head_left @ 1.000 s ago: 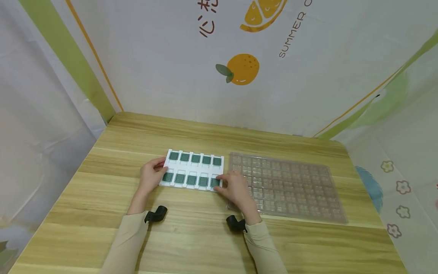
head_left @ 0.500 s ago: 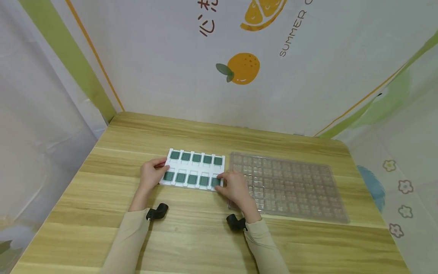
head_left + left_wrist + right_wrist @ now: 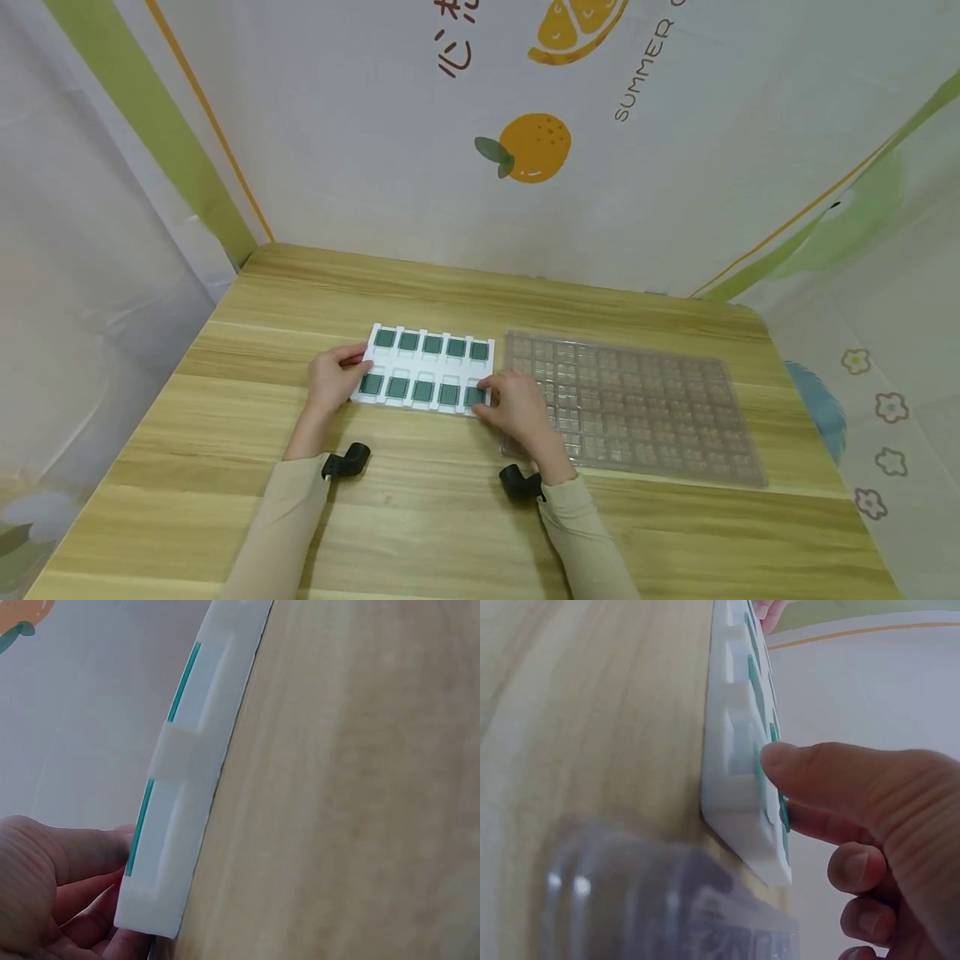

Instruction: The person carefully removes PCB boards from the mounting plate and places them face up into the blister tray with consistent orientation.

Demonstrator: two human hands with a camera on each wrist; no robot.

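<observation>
A white foam tray point(image 3: 429, 364) with two rows of green square circuit boards lies on the table, left of centre. My left hand point(image 3: 333, 383) grips its left end; in the left wrist view, the thumb of that hand point(image 3: 60, 874) rests at the rim of the white tray point(image 3: 184, 754) beside a green board's edge. At the near right corner, my right hand point(image 3: 522, 410) pinches a green circuit board point(image 3: 474, 395). The right wrist view shows the right thumb and forefinger point(image 3: 825, 776) on that board, which stays in its slot at the tray's end.
Close to the right of the white tray lies a large clear plastic tray point(image 3: 637, 408) with many small compartments, partly under my right forearm. The wooden table point(image 3: 420, 533) meets a printed curtain point(image 3: 360, 167) at the back. Black wrist cameras point(image 3: 517, 483) sit on both cuffs.
Both hands keep their places on the tray and the board. The head view has shifted very slightly; nothing else visibly moves.
</observation>
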